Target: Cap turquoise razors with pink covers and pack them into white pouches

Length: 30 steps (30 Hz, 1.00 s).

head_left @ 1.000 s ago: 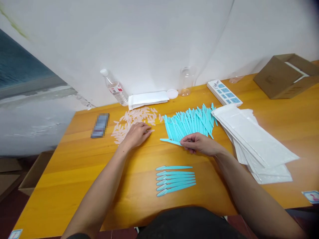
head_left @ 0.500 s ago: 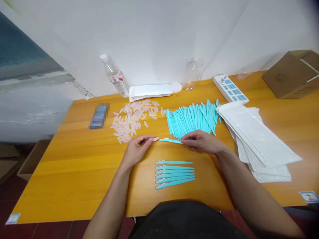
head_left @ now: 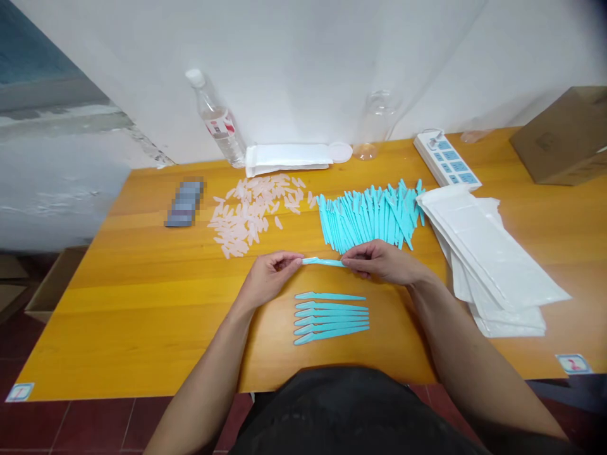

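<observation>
My right hand (head_left: 386, 262) pinches the handle end of a turquoise eyebrow razor (head_left: 329, 262), held level above the table. At its blade end, the closed fingertips of my left hand (head_left: 270, 276) grip a pale translucent blade cover (head_left: 308, 260), which now sits over the blade; how far it is pushed on cannot be made out. Below my hands, several turquoise razors (head_left: 332, 312) lie in a row, blade ends to the left. A heap of razors (head_left: 365, 218) lies just beyond my right hand. Loose blade covers (head_left: 251, 212) are scattered beyond my left hand.
White plastic pouches (head_left: 493, 253) are stacked on the right, near a power strip (head_left: 448, 161) and a cardboard box (head_left: 562, 139). Along the wall stand a bottle (head_left: 220, 126) and a clear jar (head_left: 374, 126), with a white packet (head_left: 289, 158) between them. A phone (head_left: 184, 202) lies left.
My left hand has moved right, bringing the blade cover from just short of the razor onto its blade end. My right hand keeps its grip. The whole view has shifted slightly.
</observation>
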Motion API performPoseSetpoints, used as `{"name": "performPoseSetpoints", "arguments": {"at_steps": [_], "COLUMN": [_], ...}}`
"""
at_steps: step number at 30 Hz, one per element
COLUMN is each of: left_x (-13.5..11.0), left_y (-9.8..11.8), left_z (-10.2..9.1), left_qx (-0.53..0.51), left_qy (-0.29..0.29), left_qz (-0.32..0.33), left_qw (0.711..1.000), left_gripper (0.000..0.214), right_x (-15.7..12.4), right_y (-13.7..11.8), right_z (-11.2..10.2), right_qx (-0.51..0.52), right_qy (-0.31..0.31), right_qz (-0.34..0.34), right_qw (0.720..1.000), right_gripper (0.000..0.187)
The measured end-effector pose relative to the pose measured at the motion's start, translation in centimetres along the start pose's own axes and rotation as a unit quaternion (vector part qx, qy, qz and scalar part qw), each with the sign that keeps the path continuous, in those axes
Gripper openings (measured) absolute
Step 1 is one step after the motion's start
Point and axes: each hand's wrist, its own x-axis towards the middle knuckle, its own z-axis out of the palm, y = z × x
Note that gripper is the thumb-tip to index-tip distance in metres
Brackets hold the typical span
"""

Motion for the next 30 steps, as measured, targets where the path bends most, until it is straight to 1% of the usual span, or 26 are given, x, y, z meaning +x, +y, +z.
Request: {"name": "performPoseSetpoints", "arguments": {"at_steps": [3,6,9,11,12,14,16,17,19,22,27,30], "left_x": [-0.5,-1.2,-2.0,-2.5,-2.8,-3.4,-4.0,-4.2,-4.6,-4.9,-5.4,-5.6], "left_y": [0.5,1.0,1.1,0.9,0.8,0.7,0.5,0.4,0.2,-0.2,-0.6,-0.7], "left_z": [0.5,0.3,0.0,-0.2,-0.3,-0.3,-0.3,-0.3,-0.2,0.1,0.3,0.4], "left_qx": [0.062,0.16,0.238,0.262,0.269,0.279,0.29,0.295,0.3,0.296,0.295,0.293], "left_qy": [-0.053,-0.09,-0.081,-0.071,-0.07,-0.083,-0.1,-0.103,-0.096,-0.075,-0.052,-0.038], "left_qz": [0.024,0.083,0.145,0.168,0.177,0.193,0.203,0.205,0.205,0.204,0.196,0.19], "left_qw": [0.996,0.98,0.957,0.948,0.944,0.937,0.93,0.927,0.927,0.93,0.934,0.936], "left_gripper": [0.031,0.022,0.019,0.018,0.02,0.033,0.046,0.049,0.049,0.043,0.039,0.042], "right_x": [0.0,-0.2,-0.5,-0.6,-0.7,-0.9,-1.1,-1.2,-1.2,-1.1,-0.9,-1.0], "right_y": [-0.1,-0.5,-0.9,-1.2,-1.3,-1.4,-1.5,-1.5,-1.4,-1.2,-0.6,-0.7], "right_z": [0.5,1.3,2.1,2.4,2.5,2.5,2.5,2.5,2.7,2.9,2.8,2.8], "right_qx": [-0.089,-0.207,-0.279,-0.309,-0.322,-0.345,-0.366,-0.375,-0.392,-0.405,-0.389,-0.382], "right_qy": [-0.009,0.007,0.021,0.029,0.031,0.027,0.018,0.013,0.007,0.01,0.019,0.014], "right_qz": [-0.036,-0.074,-0.073,-0.073,-0.074,-0.08,-0.088,-0.091,-0.091,-0.093,-0.109,-0.119], "right_qw": [0.995,0.976,0.957,0.948,0.944,0.935,0.926,0.922,0.916,0.909,0.915,0.917], "right_gripper": [0.041,0.035,0.032,0.026,0.023,0.022,0.028,0.033,0.037,0.036,0.038,0.041]}}
